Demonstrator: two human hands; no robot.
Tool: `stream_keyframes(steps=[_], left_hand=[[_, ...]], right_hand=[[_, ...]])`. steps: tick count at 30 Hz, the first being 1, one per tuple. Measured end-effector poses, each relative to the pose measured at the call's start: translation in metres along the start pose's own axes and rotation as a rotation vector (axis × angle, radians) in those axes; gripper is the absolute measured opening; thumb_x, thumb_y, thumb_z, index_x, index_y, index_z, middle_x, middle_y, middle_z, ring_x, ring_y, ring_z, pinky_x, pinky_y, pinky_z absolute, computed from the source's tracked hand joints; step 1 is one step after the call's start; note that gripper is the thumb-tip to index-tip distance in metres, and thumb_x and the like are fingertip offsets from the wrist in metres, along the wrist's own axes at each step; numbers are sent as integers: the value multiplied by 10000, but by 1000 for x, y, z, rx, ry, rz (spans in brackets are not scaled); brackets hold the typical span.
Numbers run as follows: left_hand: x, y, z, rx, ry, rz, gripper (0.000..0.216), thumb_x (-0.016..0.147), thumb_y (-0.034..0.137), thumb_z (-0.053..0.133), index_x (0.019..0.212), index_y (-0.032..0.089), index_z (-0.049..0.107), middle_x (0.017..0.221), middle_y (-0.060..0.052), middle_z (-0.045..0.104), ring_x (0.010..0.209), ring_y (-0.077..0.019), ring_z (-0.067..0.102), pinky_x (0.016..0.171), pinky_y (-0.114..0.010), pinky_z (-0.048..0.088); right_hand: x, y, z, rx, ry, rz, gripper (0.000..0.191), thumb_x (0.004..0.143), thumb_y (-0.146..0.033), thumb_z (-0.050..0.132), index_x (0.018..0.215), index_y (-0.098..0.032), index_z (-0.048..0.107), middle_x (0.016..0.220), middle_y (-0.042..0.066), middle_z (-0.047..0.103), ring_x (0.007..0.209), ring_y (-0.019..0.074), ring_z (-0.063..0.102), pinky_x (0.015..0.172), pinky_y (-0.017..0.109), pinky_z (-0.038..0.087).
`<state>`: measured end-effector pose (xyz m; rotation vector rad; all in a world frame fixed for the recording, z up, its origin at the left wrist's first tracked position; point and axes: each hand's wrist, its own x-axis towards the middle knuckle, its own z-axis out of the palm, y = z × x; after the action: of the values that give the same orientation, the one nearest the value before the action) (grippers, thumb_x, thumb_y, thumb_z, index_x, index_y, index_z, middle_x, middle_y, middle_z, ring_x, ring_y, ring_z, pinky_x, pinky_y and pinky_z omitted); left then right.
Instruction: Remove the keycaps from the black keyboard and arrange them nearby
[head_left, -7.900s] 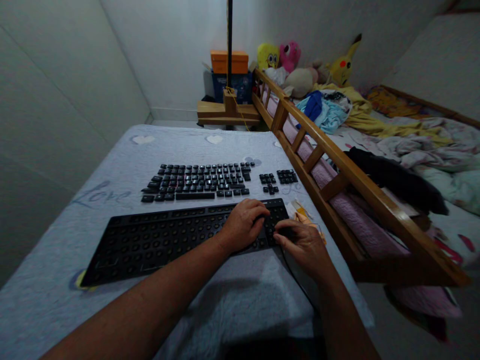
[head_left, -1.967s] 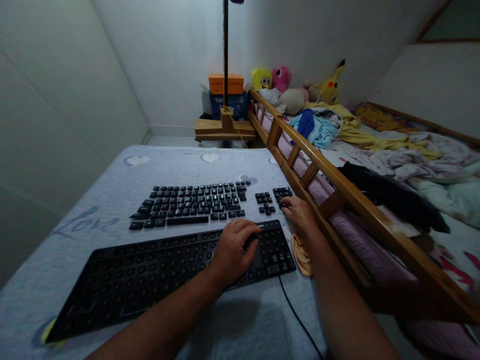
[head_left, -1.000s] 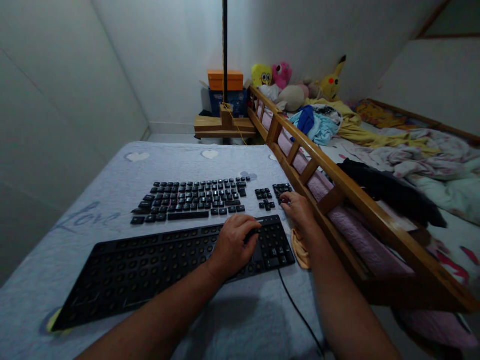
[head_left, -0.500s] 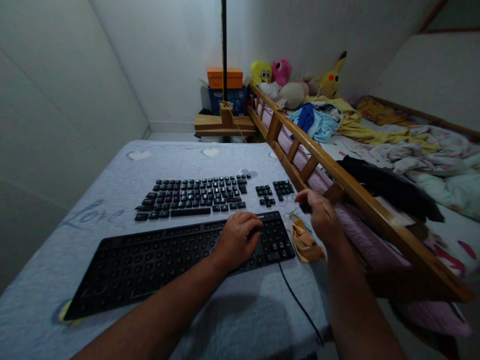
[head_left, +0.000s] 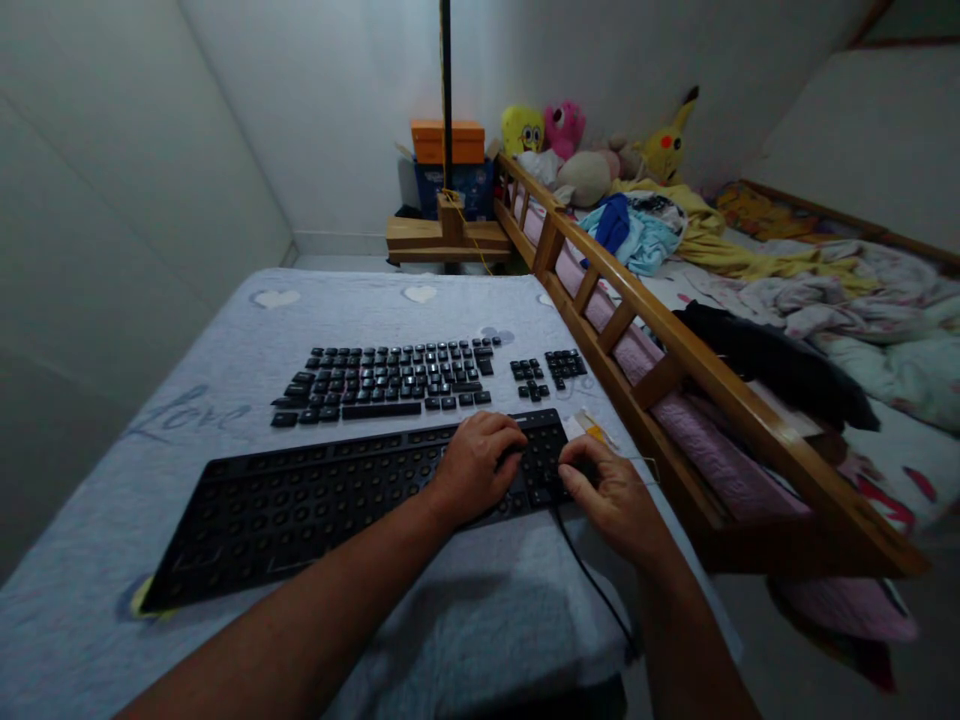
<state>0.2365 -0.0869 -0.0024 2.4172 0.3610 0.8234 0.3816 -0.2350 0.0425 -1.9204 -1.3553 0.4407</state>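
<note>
A black keyboard (head_left: 322, 500) with most of its keycaps off lies slanted across the cloth-covered surface. My left hand (head_left: 480, 465) rests on its right half, fingers curled down against it; whether a small part sits under the fingertips is hidden. At the keyboard's right end is my right hand (head_left: 607, 490), thumb and forefinger pinched together. A thin wire loop (head_left: 649, 468) sticks out behind this hand and looks like part of a wire keycap puller, whose handle the fingers hide. Beyond the keyboard lie loose black keycaps (head_left: 390, 375), arranged in keyboard order.
A small white-and-orange item (head_left: 592, 428) lies beside the keyboard's upper right corner. The keyboard cable (head_left: 596, 580) runs toward the near edge. A wooden bed rail (head_left: 652, 320) borders the right side. A wooden stand (head_left: 450, 235) with a black pole rises at the back.
My right hand has moved left and down to the keyboard's right end, and the orange cloth there is now hidden. My left hand stays almost in place. The view has shifted slightly.
</note>
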Motion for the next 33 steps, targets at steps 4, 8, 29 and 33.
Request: stream_keyframes(steps=[4, 8, 29, 33], left_hand=[[0, 0, 0, 4, -2, 1, 154, 819, 114, 603, 931, 194, 672, 991, -67, 679, 959, -231, 595, 869, -411, 483], [0, -1, 1, 12, -6, 3, 162, 814, 105, 609, 934, 195, 669, 998, -61, 678, 961, -230, 594, 871, -402, 480], [0, -2, 2, 11, 1, 14, 150, 813, 103, 614, 933, 179, 663, 991, -62, 674, 953, -229, 588, 867, -396, 475], [-1, -2, 2, 13, -1, 16, 151, 824, 112, 609, 946, 182, 662, 1002, -63, 675, 953, -229, 588, 870, -398, 476]], right_hand=[[-3, -1, 3, 5, 14, -69, 122, 862, -194, 504, 753, -225, 549, 701, -14, 574, 702, 160, 559, 657, 266, 432], [-5, -1, 5, 25, -8, -133, 158, 873, -167, 488, 749, -220, 570, 707, -7, 606, 707, 160, 576, 681, 268, 449], [-15, 7, 13, 60, 9, -254, 190, 913, -155, 500, 882, -211, 679, 813, 32, 659, 790, 174, 627, 715, 291, 465], [-17, 6, 12, 46, 84, -218, 185, 922, -169, 495, 840, -205, 656, 814, 27, 677, 797, 174, 634, 740, 287, 459]])
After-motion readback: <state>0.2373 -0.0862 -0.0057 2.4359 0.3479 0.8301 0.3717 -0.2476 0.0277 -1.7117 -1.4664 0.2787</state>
